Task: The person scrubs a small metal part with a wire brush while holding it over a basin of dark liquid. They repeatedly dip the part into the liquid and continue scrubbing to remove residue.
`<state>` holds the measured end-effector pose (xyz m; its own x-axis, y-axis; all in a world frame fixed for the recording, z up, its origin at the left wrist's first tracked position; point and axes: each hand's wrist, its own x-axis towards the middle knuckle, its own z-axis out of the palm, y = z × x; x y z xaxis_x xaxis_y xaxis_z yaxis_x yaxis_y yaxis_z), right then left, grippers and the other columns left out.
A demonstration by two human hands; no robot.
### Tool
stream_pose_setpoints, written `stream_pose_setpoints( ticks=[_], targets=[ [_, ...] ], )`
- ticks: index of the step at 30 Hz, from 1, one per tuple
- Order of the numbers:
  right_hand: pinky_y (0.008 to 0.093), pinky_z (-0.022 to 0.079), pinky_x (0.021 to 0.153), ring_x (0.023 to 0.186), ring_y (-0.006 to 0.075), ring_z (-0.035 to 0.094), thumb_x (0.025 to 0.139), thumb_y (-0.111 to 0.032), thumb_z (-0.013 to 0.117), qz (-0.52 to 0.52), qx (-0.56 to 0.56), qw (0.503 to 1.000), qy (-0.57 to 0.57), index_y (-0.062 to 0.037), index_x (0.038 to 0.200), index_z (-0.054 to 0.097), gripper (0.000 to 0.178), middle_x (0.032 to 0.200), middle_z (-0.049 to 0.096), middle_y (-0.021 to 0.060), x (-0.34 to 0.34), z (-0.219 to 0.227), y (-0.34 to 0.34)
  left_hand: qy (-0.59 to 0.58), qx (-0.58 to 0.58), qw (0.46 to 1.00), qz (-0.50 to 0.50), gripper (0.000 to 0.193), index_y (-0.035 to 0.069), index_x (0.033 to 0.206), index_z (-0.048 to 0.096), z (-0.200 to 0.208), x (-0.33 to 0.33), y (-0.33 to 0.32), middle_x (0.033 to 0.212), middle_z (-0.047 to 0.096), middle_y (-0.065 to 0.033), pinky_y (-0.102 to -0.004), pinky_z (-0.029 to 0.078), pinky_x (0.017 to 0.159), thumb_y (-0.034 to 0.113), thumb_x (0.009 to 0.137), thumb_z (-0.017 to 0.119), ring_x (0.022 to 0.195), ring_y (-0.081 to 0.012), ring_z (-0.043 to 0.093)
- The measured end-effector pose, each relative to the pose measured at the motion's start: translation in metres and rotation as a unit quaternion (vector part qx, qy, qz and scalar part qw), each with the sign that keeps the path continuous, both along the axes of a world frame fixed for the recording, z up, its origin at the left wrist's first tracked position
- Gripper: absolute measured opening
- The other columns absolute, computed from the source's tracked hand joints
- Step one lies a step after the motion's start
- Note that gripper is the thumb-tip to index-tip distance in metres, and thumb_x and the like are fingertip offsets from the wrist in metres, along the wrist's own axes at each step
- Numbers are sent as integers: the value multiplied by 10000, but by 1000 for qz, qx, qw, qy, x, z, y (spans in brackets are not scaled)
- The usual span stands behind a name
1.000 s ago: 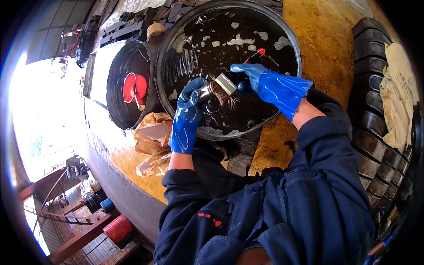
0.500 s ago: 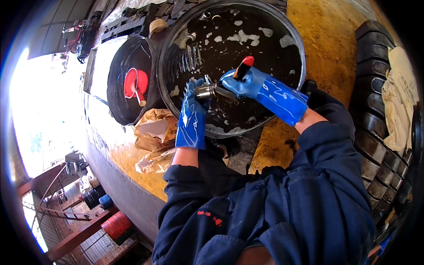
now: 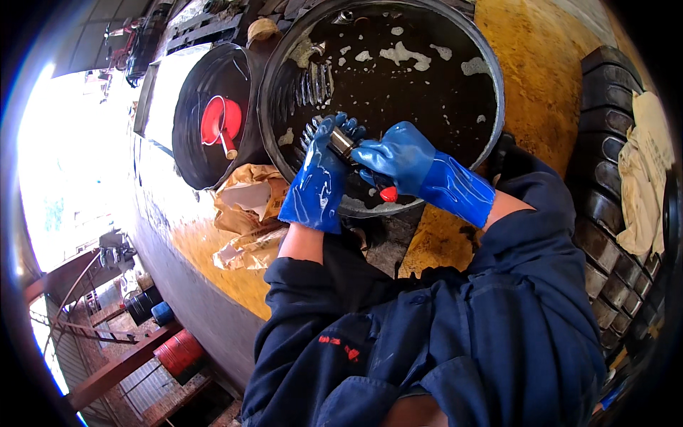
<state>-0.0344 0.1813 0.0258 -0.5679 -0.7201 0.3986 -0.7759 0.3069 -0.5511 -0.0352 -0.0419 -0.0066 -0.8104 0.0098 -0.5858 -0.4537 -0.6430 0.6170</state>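
Over a large round tub [image 3: 499,85] of dark, foamy liquid, my left hand [image 3: 318,165], in a wet blue rubber glove, is closed around a shiny metal cylinder [image 3: 341,143]. The cylinder lies tilted, its lower right end at my right fingers. My right hand [image 3: 404,158], gloved the same way, grips a tool with a red-tipped dark handle [image 3: 388,193]. The red end sticks out below the palm; the tool's working end is hidden by the glove. A row of ribbed metal pieces [image 3: 313,84] shows at the tub's left side, and a small metal part [image 3: 344,16] at its far edge.
Left of the tub stands a smaller black basin [image 3: 186,153] with a red dipper [image 3: 222,117] in it. Crumpled brown paper bags [image 3: 245,206] lie just below. Stacked dark ribbed blocks [image 3: 601,171] line the right side, with a beige sack [image 3: 644,167] on them.
My right hand has turned over, so the tool's red end has swung from pointing up to pointing down toward me. The metal cylinder has tilted from nearly level to slanting.
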Motion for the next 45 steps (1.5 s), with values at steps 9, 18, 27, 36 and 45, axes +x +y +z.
stream_pose_setpoints(
  ticks=[9,18,27,36,45],
  targets=[
    [428,604,791,886,326,747,924,-364,690,-179,110,970,-119,-160,1081,723,260,977,763,102,-13,-27,21,117,-92,988,34,334,33,1269,636,-2,-2,-22,1096,719,-146,-438,617,890,135,966,736,1004,-306,721],
    [356,560,823,829,204,714,917,-523,677,-230,46,816,-528,-136,1093,788,439,887,757,95,-64,-24,41,265,-467,795,-281,485,47,1246,690,-19,5,-19,1141,750,-57,-305,576,959,53,796,871,1018,-144,708],
    [331,548,780,782,140,664,990,-326,653,-129,-49,875,-464,-74,1109,774,304,841,732,51,-39,22,24,183,-413,841,-299,557,50,1282,675,-22,15,-16,1152,752,-60,-310,563,975,81,771,896,1048,-148,695],
    [405,570,904,959,350,716,962,-377,627,-295,189,867,-355,-165,1052,753,262,1020,770,101,-34,8,37,179,-413,837,-311,544,52,1283,677,-15,16,-14,1141,757,-70,-313,566,966,99,787,893,1042,-140,697],
    [396,611,718,808,265,761,924,-223,737,67,-145,978,-135,-117,1088,760,196,919,776,87,-38,12,22,154,-436,799,-385,531,53,1285,679,8,12,-12,1131,761,-80,-317,568,956,117,802,890,1037,-133,699]
  ],
)
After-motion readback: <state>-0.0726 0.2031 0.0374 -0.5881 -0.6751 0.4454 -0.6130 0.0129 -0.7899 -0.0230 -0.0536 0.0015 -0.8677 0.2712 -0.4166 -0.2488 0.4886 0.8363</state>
